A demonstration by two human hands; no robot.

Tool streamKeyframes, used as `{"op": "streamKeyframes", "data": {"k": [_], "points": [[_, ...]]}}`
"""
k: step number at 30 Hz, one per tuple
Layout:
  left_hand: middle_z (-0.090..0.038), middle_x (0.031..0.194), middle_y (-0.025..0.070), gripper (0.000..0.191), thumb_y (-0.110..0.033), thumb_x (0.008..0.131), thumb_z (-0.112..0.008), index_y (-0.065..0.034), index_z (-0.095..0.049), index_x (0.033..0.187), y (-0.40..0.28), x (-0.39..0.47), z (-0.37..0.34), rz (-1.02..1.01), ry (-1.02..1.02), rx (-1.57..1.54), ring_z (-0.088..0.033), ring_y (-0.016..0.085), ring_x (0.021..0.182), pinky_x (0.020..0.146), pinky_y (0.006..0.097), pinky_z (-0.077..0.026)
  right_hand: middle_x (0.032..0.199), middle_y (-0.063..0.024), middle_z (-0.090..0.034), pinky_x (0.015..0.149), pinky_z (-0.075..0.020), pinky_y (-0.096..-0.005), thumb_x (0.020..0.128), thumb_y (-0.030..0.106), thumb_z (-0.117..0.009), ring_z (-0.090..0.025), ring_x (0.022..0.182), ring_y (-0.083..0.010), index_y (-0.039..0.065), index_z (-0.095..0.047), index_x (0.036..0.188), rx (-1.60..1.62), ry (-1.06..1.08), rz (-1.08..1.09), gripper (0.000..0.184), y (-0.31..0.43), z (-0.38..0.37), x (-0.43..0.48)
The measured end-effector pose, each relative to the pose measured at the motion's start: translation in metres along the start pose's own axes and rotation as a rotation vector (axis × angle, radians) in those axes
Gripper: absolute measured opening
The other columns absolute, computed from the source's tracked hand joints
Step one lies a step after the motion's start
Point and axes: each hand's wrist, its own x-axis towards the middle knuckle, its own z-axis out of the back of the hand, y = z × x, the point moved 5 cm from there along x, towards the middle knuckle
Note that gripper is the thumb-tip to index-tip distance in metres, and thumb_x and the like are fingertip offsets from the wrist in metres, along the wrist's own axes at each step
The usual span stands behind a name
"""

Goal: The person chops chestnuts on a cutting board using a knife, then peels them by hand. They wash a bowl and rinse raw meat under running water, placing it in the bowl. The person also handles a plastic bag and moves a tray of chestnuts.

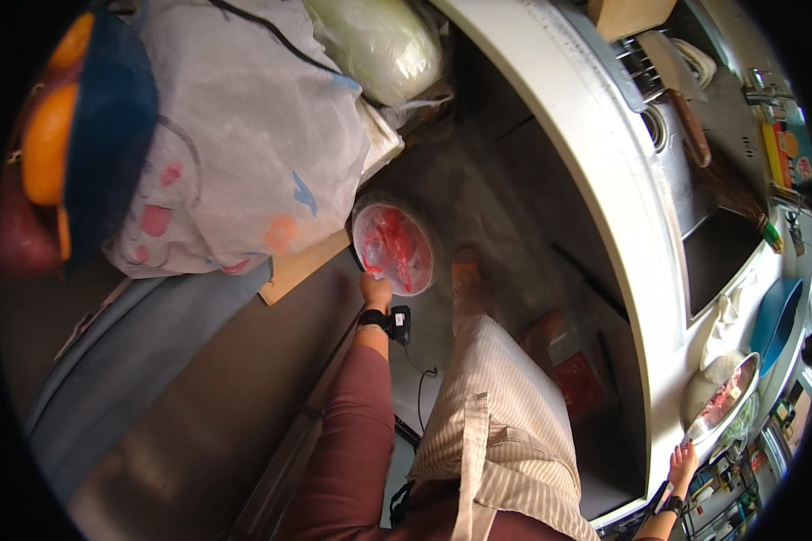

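A round white bin (pixel 420 267) with a red plastic bag or lining in it is low down by the floor. My left hand (pixel 376 291) is at its near rim, with a bit of red at the fingertips; whether it grips the rim or the red plastic I cannot tell. Far to the right, my right hand (pixel 682 463) is at the near edge of a metal bowl (pixel 697 392) holding pieces of raw meat, on the white counter (pixel 663 379). Its fingertips are beside the rim, and its grip is unclear.
A cleaver (pixel 691 128) lies over the sink (pixel 683 182), near a straw brush (pixel 737 193). A blue basin (pixel 777 324) stands beyond the bowl. To the upper left are a white bag (pixel 257 135), a wrapped green vegetable (pixel 386 47) and a wooden board (pixel 304 267).
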Motion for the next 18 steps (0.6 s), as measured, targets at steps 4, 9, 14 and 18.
{"op": "streamKeyframes", "data": {"k": [4,9,14,18], "points": [[-0.067,0.094,0.0203,0.031,0.000,0.073,-0.062,0.0058,-0.061,0.104,-0.035,-0.021,0.010,-0.193,0.029,0.066,-0.065,0.033,0.091,0.083,0.0408,-0.051,0.093,0.0011,-0.069,0.061,-0.0436,-0.0199,0.090,0.027,-0.066,-0.062,0.077,-0.0108,0.011,-0.062,0.106,0.342,0.334,-0.064,0.022,-0.017,-0.040,0.013],[-0.055,0.122,0.0122,0.045,0.006,0.087,-0.055,-0.0024,-0.045,0.130,-0.159,-0.083,0.034,-0.269,0.210,-0.339,-0.064,0.021,0.093,0.076,0.0310,-0.053,0.077,-0.0004,-0.065,0.051,-0.0430,-0.0221,0.078,0.003,-0.065,-0.057,0.059,-0.0134,0.009,-0.062,0.089,0.589,0.157,0.057,0.013,-0.037,-0.081,0.003],[-0.059,0.119,0.0096,0.037,-0.001,0.094,-0.052,-0.0035,-0.046,0.131,-0.343,-0.210,0.042,-0.587,0.295,-0.465,-0.063,0.017,0.090,0.079,0.0281,-0.049,0.061,-0.0024,-0.056,0.037,-0.0314,-0.0254,0.075,0.002,-0.059,-0.047,0.045,-0.0126,0.007,-0.058,0.070,0.432,0.083,0.092,0.007,0.013,-0.093,-0.063],[-0.059,0.117,0.0095,0.036,-0.001,0.094,-0.052,-0.0025,-0.046,0.129,-0.460,-0.325,0.020,-0.860,0.460,-0.507,-0.063,0.017,0.091,0.080,0.0281,-0.048,0.064,-0.0034,-0.056,0.038,-0.0351,-0.0247,0.073,-0.002,-0.057,-0.050,0.047,-0.0123,0.002,-0.057,0.078,0.354,0.263,0.165,0.007,0.098,-0.117,-0.100]]}}
